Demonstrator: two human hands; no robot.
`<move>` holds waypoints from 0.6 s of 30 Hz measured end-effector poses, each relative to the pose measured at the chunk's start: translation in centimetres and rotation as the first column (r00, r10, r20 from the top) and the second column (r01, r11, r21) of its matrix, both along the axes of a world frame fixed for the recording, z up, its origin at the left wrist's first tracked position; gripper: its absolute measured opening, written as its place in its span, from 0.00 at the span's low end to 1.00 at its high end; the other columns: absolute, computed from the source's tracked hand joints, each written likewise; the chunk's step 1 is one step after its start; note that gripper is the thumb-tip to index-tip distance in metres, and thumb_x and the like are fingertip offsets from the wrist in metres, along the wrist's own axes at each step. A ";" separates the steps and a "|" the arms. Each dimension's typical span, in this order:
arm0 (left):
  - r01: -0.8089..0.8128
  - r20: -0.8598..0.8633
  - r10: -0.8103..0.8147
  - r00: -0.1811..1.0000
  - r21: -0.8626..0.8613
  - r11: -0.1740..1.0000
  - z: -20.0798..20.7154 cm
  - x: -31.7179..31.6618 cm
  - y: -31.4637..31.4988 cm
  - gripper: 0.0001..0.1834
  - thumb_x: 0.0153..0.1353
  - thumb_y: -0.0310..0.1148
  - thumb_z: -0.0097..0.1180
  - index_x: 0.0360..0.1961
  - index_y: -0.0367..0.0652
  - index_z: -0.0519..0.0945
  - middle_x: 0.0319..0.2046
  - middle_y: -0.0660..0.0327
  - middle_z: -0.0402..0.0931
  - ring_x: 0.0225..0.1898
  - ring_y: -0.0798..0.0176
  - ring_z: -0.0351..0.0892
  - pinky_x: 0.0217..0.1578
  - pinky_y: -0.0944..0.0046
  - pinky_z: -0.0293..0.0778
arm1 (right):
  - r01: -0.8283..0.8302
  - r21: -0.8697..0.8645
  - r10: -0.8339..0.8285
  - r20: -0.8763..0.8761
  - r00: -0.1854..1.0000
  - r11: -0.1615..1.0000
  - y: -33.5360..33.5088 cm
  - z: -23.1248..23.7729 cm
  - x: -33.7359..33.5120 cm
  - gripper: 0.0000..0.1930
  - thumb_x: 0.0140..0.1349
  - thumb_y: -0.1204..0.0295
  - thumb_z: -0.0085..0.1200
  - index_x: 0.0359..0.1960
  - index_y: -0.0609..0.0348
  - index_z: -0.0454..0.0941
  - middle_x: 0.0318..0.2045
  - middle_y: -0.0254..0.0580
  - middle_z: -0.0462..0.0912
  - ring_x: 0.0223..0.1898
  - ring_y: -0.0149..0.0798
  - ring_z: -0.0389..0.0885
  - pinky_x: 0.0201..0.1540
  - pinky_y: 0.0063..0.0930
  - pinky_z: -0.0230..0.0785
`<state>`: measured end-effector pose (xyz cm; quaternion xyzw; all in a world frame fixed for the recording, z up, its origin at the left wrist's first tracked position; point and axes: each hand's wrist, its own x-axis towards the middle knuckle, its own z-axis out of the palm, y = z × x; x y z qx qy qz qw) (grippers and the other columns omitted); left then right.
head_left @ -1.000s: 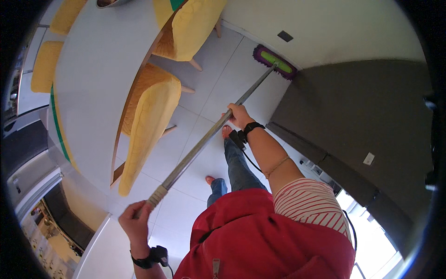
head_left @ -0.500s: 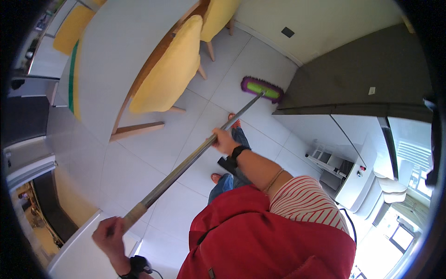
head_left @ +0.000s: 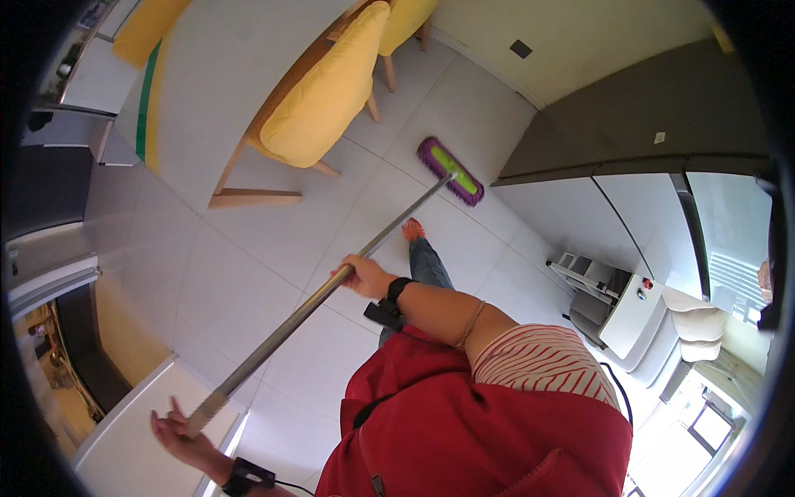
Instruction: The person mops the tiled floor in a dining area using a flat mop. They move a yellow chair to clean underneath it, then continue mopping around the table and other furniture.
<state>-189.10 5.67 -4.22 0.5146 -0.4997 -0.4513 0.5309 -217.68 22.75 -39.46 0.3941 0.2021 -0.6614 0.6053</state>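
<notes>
A dust mop with a purple fringe and a green top lies flat on the tiled floor. Its long metal pole slants up toward my lower left. My right hand is wrapped round the middle of the pole. At the pole's pale upper end is my left hand, holding it loosely, with at least one finger lifted off. My orange shoe stands on the floor just short of the mop head.
A yellow chair stands by a white table at the upper left. Dark panelling and white cabinets line the right side. A step stool is near a white counter. A pale wall closes off the far end.
The mop head has come nearer and slightly left, away from the dark panelling, and its angle has turned. Both hands have shifted left with the pole, and left-hand fingers have lifted.
</notes>
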 end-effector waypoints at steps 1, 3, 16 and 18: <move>0.082 0.009 -0.083 0.997 0.044 0.996 -1.5 -0.9 1.7 0.15 0.63 0.29 0.45 0.50 0.36 0.70 0.16 0.66 0.62 0.22 0.70 0.64 0.41 0.61 0.70 | 0.031 0.103 -0.025 -0.058 0.998 0.994 0.5 -0.6 -1.7 0.07 0.58 0.75 0.47 0.33 0.68 0.65 0.32 0.52 0.72 0.38 0.54 0.78 0.47 0.49 0.74; 0.332 -0.075 -0.324 0.943 0.141 0.933 -4.3 -3.7 4.4 0.14 0.63 0.29 0.45 0.49 0.37 0.70 0.13 0.68 0.58 0.19 0.71 0.62 0.41 0.58 0.70 | 0.106 0.165 -0.069 -0.215 0.974 0.981 2.2 -1.8 -6.0 0.08 0.59 0.75 0.46 0.33 0.69 0.64 0.30 0.51 0.70 0.34 0.51 0.76 0.42 0.52 0.75; 0.564 -0.337 -0.454 0.825 0.444 0.696 -14.3 -26.0 10.1 0.12 0.64 0.26 0.45 0.47 0.36 0.69 0.11 0.69 0.57 0.19 0.73 0.60 0.48 0.63 0.67 | 0.058 0.557 0.223 -0.424 0.878 0.829 5.5 -5.2 -25.5 0.11 0.59 0.68 0.48 0.35 0.62 0.62 0.25 0.46 0.68 0.22 0.43 0.73 0.26 0.42 0.75; 0.448 -0.283 -0.347 0.894 0.566 0.692 -15.6 -27.8 11.3 0.11 0.64 0.26 0.44 0.48 0.36 0.68 0.11 0.70 0.57 0.19 0.74 0.59 0.48 0.63 0.67 | 0.117 0.583 0.185 -0.432 0.882 0.804 6.2 -6.2 -27.9 0.10 0.59 0.69 0.48 0.34 0.63 0.63 0.24 0.46 0.68 0.22 0.44 0.73 0.26 0.42 0.75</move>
